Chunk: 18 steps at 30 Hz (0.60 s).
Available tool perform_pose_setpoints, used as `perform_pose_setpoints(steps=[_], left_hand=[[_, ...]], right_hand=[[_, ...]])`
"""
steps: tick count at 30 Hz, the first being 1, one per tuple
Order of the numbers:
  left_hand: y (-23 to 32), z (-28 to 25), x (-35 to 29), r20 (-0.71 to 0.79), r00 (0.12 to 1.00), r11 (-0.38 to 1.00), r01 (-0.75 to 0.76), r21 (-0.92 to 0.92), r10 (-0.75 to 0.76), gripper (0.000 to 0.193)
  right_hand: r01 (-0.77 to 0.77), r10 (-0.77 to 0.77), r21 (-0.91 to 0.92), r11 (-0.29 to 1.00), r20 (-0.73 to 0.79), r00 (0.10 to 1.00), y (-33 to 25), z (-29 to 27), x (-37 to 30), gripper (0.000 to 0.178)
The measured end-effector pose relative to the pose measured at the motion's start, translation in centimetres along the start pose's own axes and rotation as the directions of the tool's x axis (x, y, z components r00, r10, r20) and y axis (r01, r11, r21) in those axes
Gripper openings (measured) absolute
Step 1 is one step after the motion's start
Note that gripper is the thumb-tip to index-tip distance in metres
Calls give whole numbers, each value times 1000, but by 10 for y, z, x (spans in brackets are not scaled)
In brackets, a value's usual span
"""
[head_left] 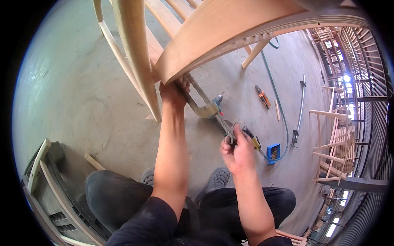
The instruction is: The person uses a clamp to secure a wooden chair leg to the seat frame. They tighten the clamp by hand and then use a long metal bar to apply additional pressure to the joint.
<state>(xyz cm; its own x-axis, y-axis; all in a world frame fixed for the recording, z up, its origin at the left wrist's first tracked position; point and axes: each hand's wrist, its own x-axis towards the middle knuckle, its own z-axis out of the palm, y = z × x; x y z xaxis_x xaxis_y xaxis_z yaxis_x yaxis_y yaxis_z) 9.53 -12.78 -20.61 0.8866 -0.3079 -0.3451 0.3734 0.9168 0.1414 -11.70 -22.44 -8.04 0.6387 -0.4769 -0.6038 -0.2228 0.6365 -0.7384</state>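
Note:
A pale wooden chair frame (205, 33) leans in from the top, with a thick leg (135, 53) and a broad curved rail. Under the rail's lower end, a metal C-clamp (209, 110) with a long threaded screw slants down to the right. My left hand (174, 93) reaches up beneath the rail and is closed on the clamp's upper end; the wood hides part of its fingers. At the lower end of the screw, my right hand (239, 149) pinches the clamp's end piece between thumb and fingers.
On the floor lie a drill (218, 99), orange-handled pliers (263, 97), a short wooden stick (277, 110), a yellow air tool (256, 142) with a green hose (284, 127), a blue box (269, 155) of small pieces and a bar clamp (301, 106). Wooden frames (334, 143) stand at right.

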Motion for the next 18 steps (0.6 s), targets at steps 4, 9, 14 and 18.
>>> perform_pose_setpoints(steps=[4,9,14,18], left_hand=[[-1,-4,2,30,999,1000,15,17,-15,27],[5,-3,0,51,998,999,31,-38,-29,27],[5,-8,2,153,985,997,-75,-28,79,27],[3,-6,0,116,989,996,-89,-2,89,26]], right_hand=[[435,-526,-465,771,-79,847,28,-2,-1,35],[624,-599,-781,42,480,641,28,-26,-5,35],[22,-26,53,998,84,996,23,2,-26,27],[47,-59,193,980,60,996,4,16,-45,28]])
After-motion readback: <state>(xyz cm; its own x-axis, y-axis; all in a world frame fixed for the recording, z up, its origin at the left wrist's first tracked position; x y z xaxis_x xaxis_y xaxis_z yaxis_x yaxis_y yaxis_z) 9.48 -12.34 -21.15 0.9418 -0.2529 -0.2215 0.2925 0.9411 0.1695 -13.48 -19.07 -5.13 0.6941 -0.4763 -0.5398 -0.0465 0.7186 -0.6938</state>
